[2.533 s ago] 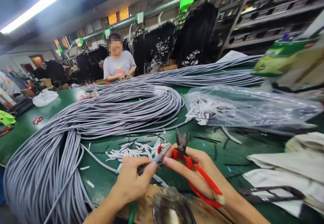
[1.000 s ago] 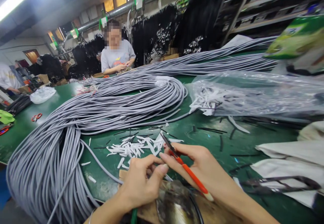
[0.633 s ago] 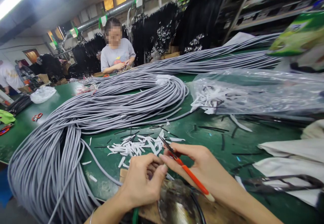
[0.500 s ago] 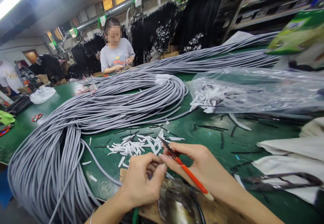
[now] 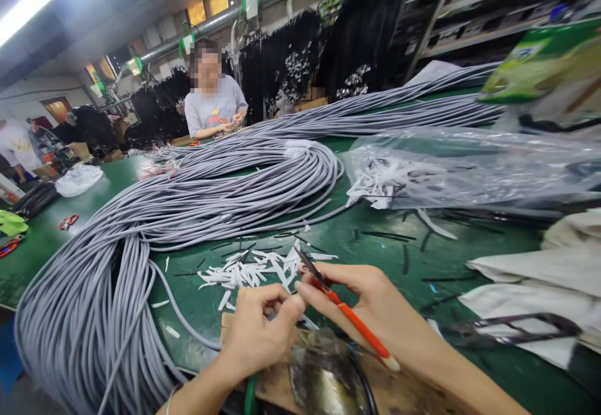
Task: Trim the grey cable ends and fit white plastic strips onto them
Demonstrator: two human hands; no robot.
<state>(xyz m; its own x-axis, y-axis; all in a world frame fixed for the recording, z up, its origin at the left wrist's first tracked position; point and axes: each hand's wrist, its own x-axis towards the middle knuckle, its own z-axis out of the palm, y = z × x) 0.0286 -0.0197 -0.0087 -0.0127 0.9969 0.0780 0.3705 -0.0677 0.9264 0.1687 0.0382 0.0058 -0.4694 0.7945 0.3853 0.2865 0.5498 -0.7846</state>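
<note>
My left hand is closed, thumb pressed against the bent forefinger, at the end of a grey cable that runs in from the left behind the wrist. The pinched tip is mostly hidden by the fingers. Right beside it, my right hand grips a slim pointed tool with a red handle; its dark tip points up and away from me. Fingertips of both hands nearly meet. Below them lies a worn, shiny metal piece on a wooden block. White cut strips are heaped just beyond the hands.
A big bundle of grey cables curves across the green table. At right are a clear plastic bag with white strips, dark-handled shears and pale cloth. Orange-handled scissors lie left. A co-worker sits opposite.
The view has shifted slightly, so the things at right appear a little further left. My left thumb has moved up slightly; both hands keep their grip.
</note>
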